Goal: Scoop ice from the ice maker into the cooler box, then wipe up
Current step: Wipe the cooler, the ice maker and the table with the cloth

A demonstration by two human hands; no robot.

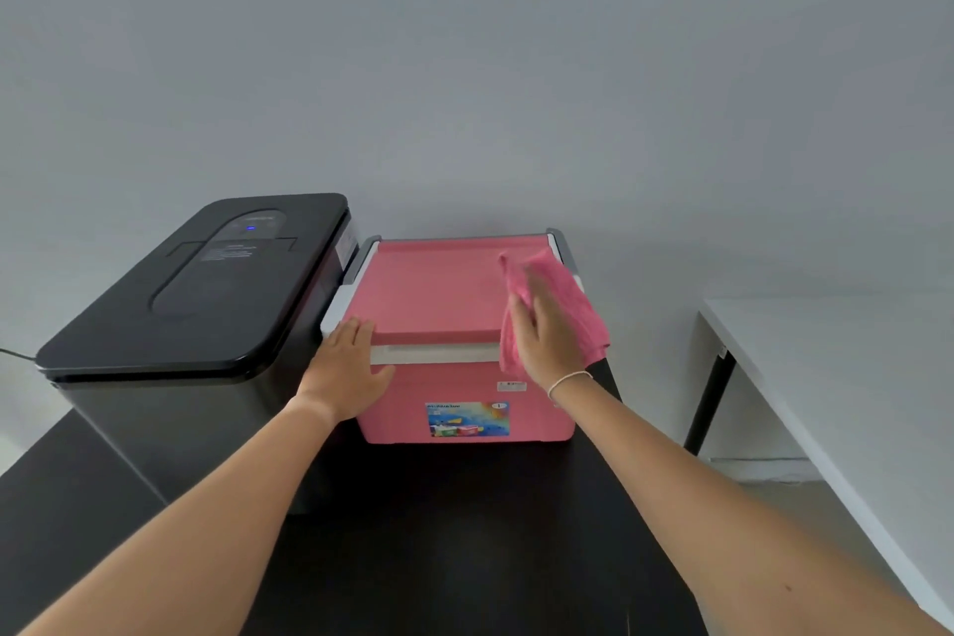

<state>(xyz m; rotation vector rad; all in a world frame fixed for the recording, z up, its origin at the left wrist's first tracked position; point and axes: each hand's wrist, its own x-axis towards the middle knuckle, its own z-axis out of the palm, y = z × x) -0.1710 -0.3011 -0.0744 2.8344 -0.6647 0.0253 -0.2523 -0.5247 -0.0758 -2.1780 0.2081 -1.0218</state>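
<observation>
Two flat, straight-fingered grips rest on the pink plastic cooler box (397,411) right of the black ice maker (196,289): the right hand (547,343) presses a pink terry cloth (581,307), with the lid (439,289) stretching leftward toward the left hand (345,367).

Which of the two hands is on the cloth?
The right hand, pressing the pink cloth on the right side of the cooler box lid; the left hand lies bare on the lid's front left corner.

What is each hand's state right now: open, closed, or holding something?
Left hand: open, resting flat on the cooler.
Right hand: open, pressing the cloth onto the lid.
</observation>
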